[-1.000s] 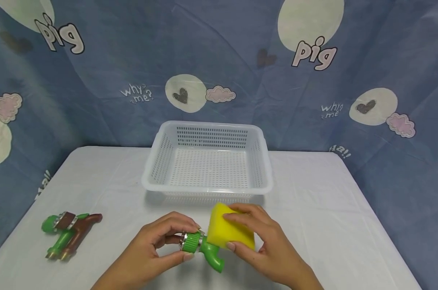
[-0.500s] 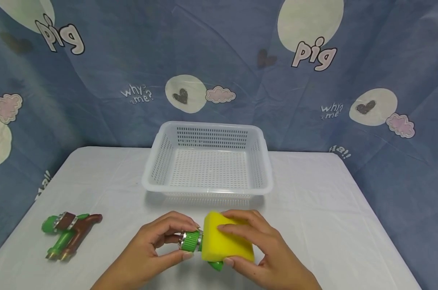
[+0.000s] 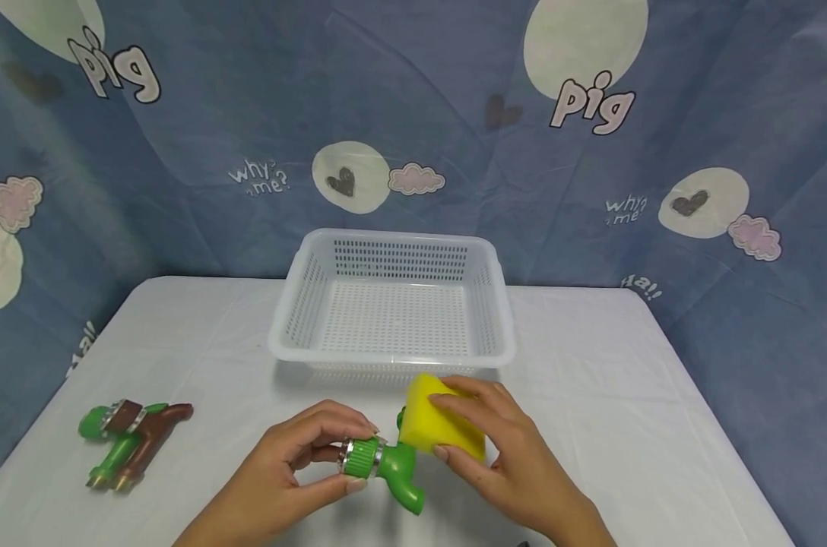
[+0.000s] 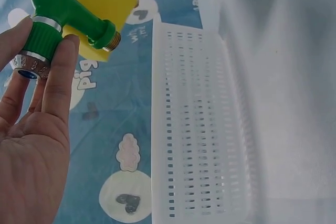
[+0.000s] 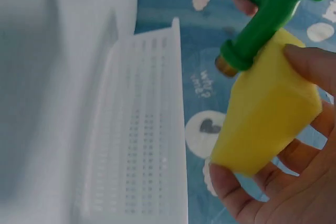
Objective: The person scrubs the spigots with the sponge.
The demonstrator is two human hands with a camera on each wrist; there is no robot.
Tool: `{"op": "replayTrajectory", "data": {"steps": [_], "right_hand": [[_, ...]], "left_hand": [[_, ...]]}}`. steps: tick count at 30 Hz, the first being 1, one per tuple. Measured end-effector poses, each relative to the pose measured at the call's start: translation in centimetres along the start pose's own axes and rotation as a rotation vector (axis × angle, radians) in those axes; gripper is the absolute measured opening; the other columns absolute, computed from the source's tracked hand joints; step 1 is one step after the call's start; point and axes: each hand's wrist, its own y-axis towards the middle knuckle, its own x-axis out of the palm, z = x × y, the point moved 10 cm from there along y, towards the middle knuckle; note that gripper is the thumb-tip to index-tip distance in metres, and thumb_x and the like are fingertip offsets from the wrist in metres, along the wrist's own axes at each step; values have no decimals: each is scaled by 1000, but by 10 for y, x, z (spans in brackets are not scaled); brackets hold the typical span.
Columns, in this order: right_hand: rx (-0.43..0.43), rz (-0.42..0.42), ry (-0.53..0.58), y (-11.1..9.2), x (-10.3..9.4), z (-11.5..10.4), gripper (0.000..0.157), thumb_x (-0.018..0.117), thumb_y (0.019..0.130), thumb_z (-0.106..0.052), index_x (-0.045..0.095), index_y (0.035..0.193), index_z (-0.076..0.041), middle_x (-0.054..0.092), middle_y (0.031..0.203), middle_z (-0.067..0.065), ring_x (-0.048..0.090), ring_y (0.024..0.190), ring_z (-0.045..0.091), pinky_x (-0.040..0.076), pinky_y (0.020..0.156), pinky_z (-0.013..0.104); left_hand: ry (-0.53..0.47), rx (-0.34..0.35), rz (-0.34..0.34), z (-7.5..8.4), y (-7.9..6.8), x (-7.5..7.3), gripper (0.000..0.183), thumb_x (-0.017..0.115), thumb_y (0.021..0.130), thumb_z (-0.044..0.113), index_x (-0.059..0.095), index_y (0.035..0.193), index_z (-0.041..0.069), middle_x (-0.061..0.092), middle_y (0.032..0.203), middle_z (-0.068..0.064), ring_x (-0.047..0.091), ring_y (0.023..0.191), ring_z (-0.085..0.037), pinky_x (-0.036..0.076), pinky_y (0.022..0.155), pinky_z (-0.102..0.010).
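Observation:
In my left hand (image 3: 293, 463) is a green faucet (image 3: 401, 471), gripped by its ribbed knob between thumb and fingers. The spout curves down toward me, and the brass threaded end (image 4: 112, 41) shows in the left wrist view. My right hand (image 3: 516, 456) holds a yellow sponge (image 3: 441, 418) by its sides, thumb below and fingers over the top. The sponge lies against the faucet's body, on the threaded side, as the right wrist view shows. In the head view it covers part of that threaded arm.
A white perforated basket (image 3: 393, 357) stands behind my hands on the white-covered table (image 3: 591, 365). At the left lie more faucets (image 3: 136, 437), green and brown, close together. A blue printed cloth (image 3: 413, 91) hangs at the back and sides. A small dark thing shows at the bottom edge.
The sponge came toward me over the faucet's spout, then went back up and away along its body, uncovering the spout again. My left hand and the faucet stay nearly still.

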Motion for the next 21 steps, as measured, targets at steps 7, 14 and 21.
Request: {"op": "replayTrajectory", "data": {"steps": [7, 14, 21], "right_hand": [[13, 32, -34, 0, -9, 2, 53, 83, 93, -19, 63, 142, -23, 54, 149, -2, 52, 133, 19, 48, 109, 31], [-64, -18, 128, -3, -9, -23, 54, 81, 94, -17, 61, 144, -22, 52, 151, 1, 52, 134, 21, 49, 109, 31], [-107, -101, 168, -7, -4, -37, 56, 80, 96, -19, 58, 147, -21, 50, 153, 2, 51, 134, 22, 52, 105, 34]], "left_hand": [[-14, -19, 17, 0, 1, -2, 45, 80, 89, -4, 64, 128, 11, 66, 127, -11, 70, 108, -24, 61, 88, -36], [-20, -62, 18, -4, 1, -3, 44, 80, 90, -2, 64, 127, 12, 66, 127, -10, 70, 108, -25, 61, 89, -36], [-53, -33, -14, -3, 1, 3, 43, 77, 91, -6, 63, 128, 10, 65, 128, -13, 69, 109, -25, 61, 90, -38]]}}
